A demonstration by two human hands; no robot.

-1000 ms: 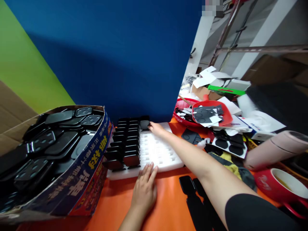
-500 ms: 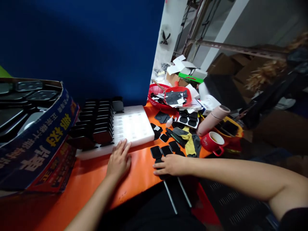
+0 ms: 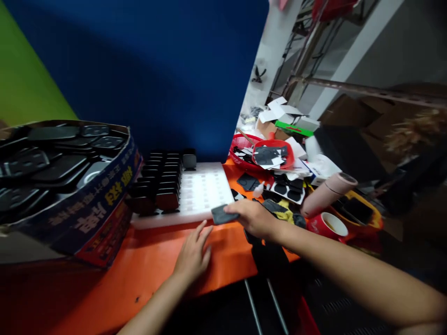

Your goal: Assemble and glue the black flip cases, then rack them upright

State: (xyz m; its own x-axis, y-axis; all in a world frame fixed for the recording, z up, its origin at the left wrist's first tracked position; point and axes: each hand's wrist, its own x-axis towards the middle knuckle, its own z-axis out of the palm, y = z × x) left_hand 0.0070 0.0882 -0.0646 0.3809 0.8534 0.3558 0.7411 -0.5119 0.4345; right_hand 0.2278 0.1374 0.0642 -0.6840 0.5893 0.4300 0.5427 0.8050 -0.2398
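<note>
Flat grey plate point(image 3: 222, 215) now in right hand point(image 3: 256, 217)

yellow and white chinese characters point(image 3: 120, 191) on blue-red box point(image 3: 113, 232); mug point(image 3: 319, 225) script illegible.

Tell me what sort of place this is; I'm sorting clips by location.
Probably a small workshop: black pieces stand in a white foam tray, with more heaped in a cardboard box.

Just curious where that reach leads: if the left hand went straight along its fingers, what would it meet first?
Probably the near edge of the white tray, though the grey flat piece in the right hand sits near that line and depth is unclear.
</note>
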